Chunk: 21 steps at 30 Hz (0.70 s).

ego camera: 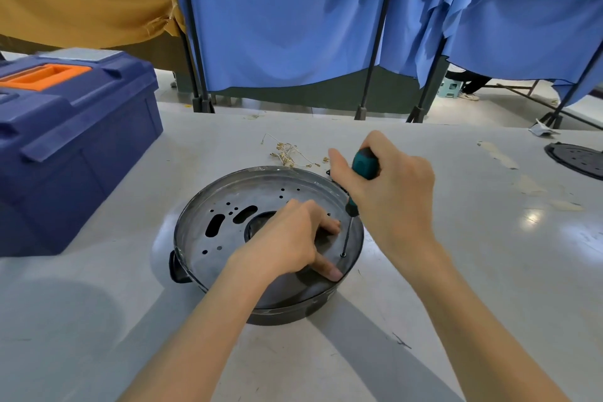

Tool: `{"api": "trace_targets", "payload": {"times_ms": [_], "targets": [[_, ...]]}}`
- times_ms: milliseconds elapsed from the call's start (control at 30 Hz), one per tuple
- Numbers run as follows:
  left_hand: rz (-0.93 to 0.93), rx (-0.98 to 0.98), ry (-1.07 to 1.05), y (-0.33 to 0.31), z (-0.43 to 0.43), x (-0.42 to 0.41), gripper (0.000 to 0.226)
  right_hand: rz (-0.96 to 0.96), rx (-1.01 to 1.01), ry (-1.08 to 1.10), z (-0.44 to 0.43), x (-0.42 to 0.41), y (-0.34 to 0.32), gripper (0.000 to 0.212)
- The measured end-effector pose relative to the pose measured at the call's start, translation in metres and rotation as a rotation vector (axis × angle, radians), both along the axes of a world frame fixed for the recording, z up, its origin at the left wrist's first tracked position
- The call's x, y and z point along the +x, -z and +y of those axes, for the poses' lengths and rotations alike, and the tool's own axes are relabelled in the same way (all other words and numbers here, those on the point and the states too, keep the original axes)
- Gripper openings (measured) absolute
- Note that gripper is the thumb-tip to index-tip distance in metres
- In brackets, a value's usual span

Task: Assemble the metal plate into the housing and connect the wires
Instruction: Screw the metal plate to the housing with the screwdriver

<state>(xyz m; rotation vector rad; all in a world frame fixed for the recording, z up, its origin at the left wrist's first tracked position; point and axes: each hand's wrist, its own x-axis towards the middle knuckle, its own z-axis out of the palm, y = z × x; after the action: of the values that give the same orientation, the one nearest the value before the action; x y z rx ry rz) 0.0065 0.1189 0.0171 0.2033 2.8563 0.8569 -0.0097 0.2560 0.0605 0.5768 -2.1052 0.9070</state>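
Observation:
A round dark housing [182, 266] sits mid-table with the grey metal plate [225, 238] lying inside it; the plate has slots and small holes. My left hand [290, 238] rests on the plate's right part, fingers spread and pressing down. My right hand [388, 186] grips a teal-handled screwdriver [365, 163] held nearly upright. Its tip stands on a screw [343, 254] near the plate's right rim. A bundle of thin white wires with brass terminals [287, 152] lies on the table just behind the housing.
A blue toolbox with an orange handle [65, 140] stands at the left. A second dark round part [577, 158] lies at the far right edge. Blue curtains on black stands [368, 95] close off the back of the white table [456, 222].

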Motion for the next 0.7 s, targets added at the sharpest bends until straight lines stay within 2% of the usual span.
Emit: {"api": "trace_targets", "payload": {"times_ms": [67,167,267,367,400,467,500,567,700], "targets": [[0.005,0.004,0.001,0.0,0.0,0.001,0.08,-0.145,0.02,-0.057,0.0,-0.005,-0.003,0.042],[0.017,0.009,-0.01,0.002,0.0,0.001,0.081,-0.554,0.064,-0.249,0.017,-0.009,-0.014,0.044],[0.024,0.01,-0.006,0.003,-0.001,-0.002,0.082,-0.66,0.141,-0.297,0.035,-0.006,-0.014,0.04],[0.031,-0.001,0.0,0.004,0.0,-0.003,0.08,-0.637,0.095,-0.447,0.041,-0.005,-0.018,0.033],[0.032,-0.003,-0.001,0.004,-0.001,-0.003,0.08,-0.619,0.104,-0.463,0.04,-0.005,-0.02,0.039],[0.027,0.003,-0.008,0.005,-0.001,-0.004,0.08,-0.52,0.092,-0.449,0.035,-0.003,-0.02,0.03],[0.024,0.006,-0.01,0.006,-0.001,-0.004,0.079,-0.444,0.083,-0.411,0.032,-0.002,-0.019,0.025],[0.02,0.009,-0.008,0.007,-0.002,-0.004,0.081,-0.3,0.058,-0.273,0.025,-0.001,-0.013,0.029],[0.026,0.0,0.004,0.006,-0.001,-0.004,0.087,-0.211,0.035,0.056,0.02,-0.007,-0.005,0.039]]}}
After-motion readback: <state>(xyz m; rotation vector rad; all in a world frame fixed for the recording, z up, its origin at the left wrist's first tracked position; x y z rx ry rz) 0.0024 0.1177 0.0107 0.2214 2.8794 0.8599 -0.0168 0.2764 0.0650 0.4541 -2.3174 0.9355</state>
